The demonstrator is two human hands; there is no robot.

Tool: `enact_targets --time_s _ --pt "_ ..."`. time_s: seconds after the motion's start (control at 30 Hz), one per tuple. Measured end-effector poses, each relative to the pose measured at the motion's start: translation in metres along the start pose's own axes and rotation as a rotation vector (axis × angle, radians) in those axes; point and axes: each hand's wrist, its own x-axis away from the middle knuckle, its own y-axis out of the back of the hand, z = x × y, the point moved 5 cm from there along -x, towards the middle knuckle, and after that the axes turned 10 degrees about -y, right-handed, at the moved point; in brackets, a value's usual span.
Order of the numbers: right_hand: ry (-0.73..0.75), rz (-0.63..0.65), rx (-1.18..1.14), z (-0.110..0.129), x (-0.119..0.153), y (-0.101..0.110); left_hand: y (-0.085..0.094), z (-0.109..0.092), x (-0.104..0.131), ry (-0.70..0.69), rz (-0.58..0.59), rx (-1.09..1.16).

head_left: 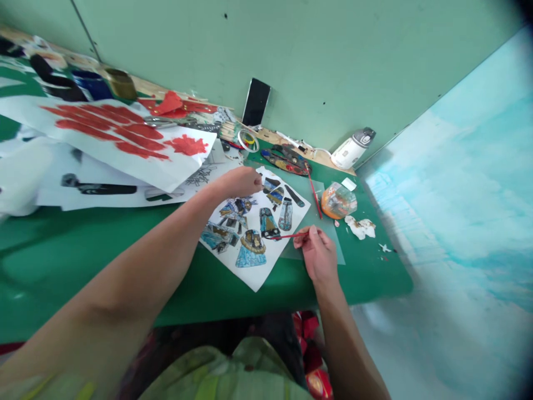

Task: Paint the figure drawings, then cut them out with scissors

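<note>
My right hand [320, 253] grips a slim red paintbrush [288, 236], its dark tip touching a painted piece on the white sheet [255, 279]. Several painted shapes in blue, brown and black cover this sheet, among them a blue piece with a brown top [251, 256] and a dark boot-like piece [286, 214]. At the sheet's upper left edge, my left hand [242, 181] is closed with its fingertips together. Whatever it may pinch is too small to make out.
Right of the sheet stand a cup of orange liquid [338, 203] and crumpled tissue [360, 226]. Behind are a paint palette [287, 160], a second red brush [315, 194], a phone [256, 103] and a white bottle-like object [353, 149]. Red-painted paper [166, 172] lies left.
</note>
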Motion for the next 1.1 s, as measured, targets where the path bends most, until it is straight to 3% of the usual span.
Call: enact_targets --time_s 0.5,1.1 --pt "0.076 0.071 0.122 0.001 -0.001 -0.006 -0.002 0.002 -0.003 0.030 0.045 -0.053" --pt "0.120 0.116 0.232 -0.006 0.002 0.003 -0.003 0.004 -0.005 0.021 0.039 -0.070"
